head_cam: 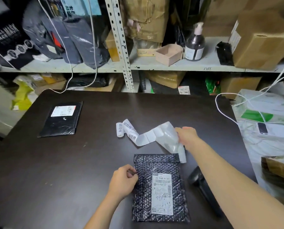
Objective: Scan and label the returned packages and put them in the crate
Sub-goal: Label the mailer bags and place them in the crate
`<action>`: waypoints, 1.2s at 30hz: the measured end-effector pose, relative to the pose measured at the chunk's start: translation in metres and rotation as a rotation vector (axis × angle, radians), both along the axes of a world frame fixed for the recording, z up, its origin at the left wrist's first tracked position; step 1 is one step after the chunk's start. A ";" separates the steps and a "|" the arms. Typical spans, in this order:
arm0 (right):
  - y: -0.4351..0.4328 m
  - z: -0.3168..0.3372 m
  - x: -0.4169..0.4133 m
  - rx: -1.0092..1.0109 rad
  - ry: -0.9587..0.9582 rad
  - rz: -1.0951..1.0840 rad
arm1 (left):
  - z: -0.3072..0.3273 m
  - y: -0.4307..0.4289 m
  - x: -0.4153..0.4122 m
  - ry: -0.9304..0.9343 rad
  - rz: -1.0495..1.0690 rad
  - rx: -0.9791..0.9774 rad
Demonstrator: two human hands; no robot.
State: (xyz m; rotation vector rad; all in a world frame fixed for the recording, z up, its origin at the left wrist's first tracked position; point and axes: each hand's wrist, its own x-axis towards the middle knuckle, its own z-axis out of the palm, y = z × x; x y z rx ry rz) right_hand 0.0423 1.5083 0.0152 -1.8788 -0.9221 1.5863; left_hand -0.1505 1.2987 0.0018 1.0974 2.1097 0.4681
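Closest lies the black padded package [159, 187], address slip up; the left hand [124, 180] pinches its left edge with curled fingers, probably to steady it for a sticker. Just past its far corner, the right hand [187, 136] grips the curling label strip [147, 136], seemingly to peel one. Under that forearm a scanner [202, 187] rests on the dark table [71, 162], a second package [62, 121] lies well left of both hands, and no crate shows before the cluttered shelves [171, 66].

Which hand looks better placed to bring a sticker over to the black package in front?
Probably the right hand: it holds the label strip just beyond the package. The left hand pinches the package's left edge, steadying it.
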 end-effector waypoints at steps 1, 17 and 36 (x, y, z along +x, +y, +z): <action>0.004 -0.005 -0.005 -0.050 0.027 -0.033 | 0.003 -0.001 -0.001 -0.001 0.004 0.011; -0.096 0.020 -0.019 0.425 0.111 0.394 | 0.051 0.036 0.001 0.210 -0.210 0.662; -0.144 0.043 -0.020 0.552 -0.061 0.724 | 0.063 0.028 -0.021 -0.073 -0.338 0.562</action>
